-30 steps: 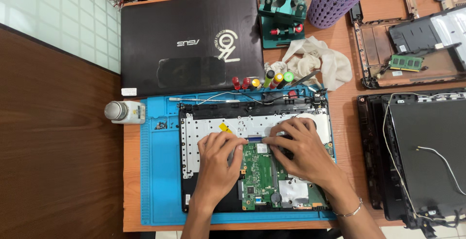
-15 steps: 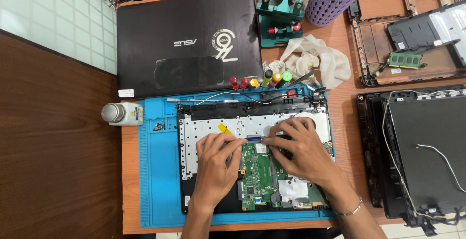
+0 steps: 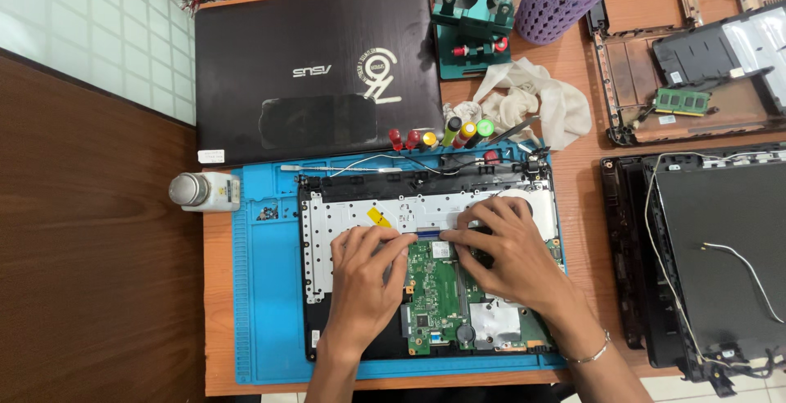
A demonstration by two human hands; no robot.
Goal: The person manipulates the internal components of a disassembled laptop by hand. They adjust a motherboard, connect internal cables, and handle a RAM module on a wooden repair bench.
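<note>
**Both hands on ribbon cable at top edge of laptop motherboard**

Left hand (image 3: 366, 276) and right hand (image 3: 509, 257) lie palm-down on the opened laptop chassis (image 3: 344, 333), fingertips pointing at each other. They meet on a short blue-ended flat ribbon cable (image 3: 428, 232), which sits right between the two sets of fingertips, at the seam where the silver keyboard backplate (image 3: 344, 219) meets the green motherboard (image 3: 438, 288). Fingers look pressed flat on the cable ends; can't tell whether it's pinched or just held down.

Around the hands:
- Motherboard runs under and between both palms, towards the wrists.
- Yellow tape tab (image 3: 378, 216) on the backplate, just beyond the left fingertips.
- Blue work mat (image 3: 266, 305) under the chassis, extends out past the left hand.
- Small metal-capped bottle (image 3: 203, 191) well out to the left, at the mat edge.
- Closed dark laptop (image 3: 315, 67) further ahead of both hands; row of coloured-handle screwdrivers (image 3: 450, 133) between it and the chassis.
- White rag (image 3: 532, 100) ahead of the right hand.
- Bracelet (image 3: 591, 354) on the right wrist.
- Stripped laptop shells (image 3: 712, 247) out past the right hand.
</note>
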